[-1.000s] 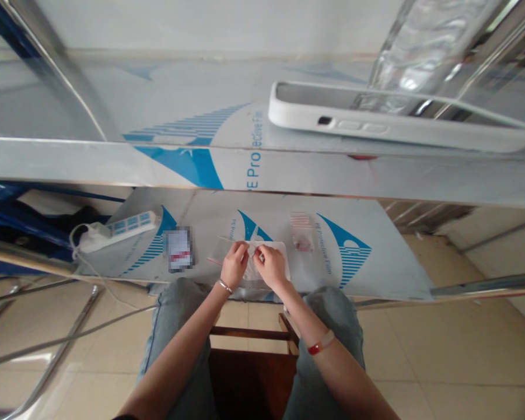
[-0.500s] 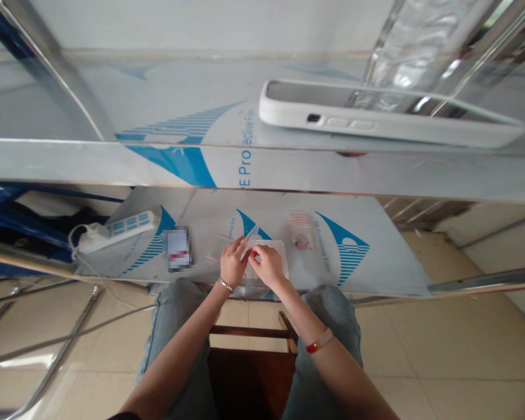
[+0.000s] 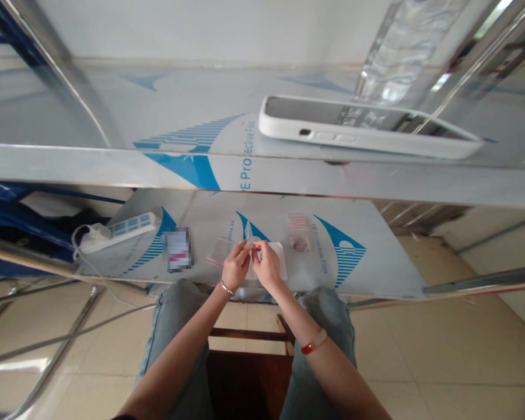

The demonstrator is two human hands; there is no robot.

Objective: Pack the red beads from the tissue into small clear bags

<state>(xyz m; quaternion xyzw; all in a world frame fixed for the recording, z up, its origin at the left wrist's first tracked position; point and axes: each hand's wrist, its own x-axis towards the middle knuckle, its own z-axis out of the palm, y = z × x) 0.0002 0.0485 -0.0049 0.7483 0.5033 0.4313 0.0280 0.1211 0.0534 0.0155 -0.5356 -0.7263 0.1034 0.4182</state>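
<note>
A small clear plastic bag [image 3: 248,231] sticks up between my hands over the lower shelf. My left hand [image 3: 236,265] pinches it with closed fingers. Beside it, my right hand [image 3: 266,265] is also closed at the bag's red-edged mouth, thumb and fingertips pressed together. Whatever may be inside the bag is too small to make out. Under my right hand lies a white tray-like piece [image 3: 281,259], partly covered. Flat clear bags [image 3: 219,251] with a red edge rest left of my hands. To the right lie red-striped clear bags [image 3: 298,224] with small reddish contents.
A phone-like item [image 3: 179,249], blurred out, and a white power strip [image 3: 133,224] with its cord lie at the left. Above, a white phone case [image 3: 332,137] rests on the upper shelf [image 3: 289,170], whose edge runs across in front of me.
My fingers have shifted slightly on the plastic bag, which now points more upright. My right hand has turned a little. The camera view has moved slightly.
</note>
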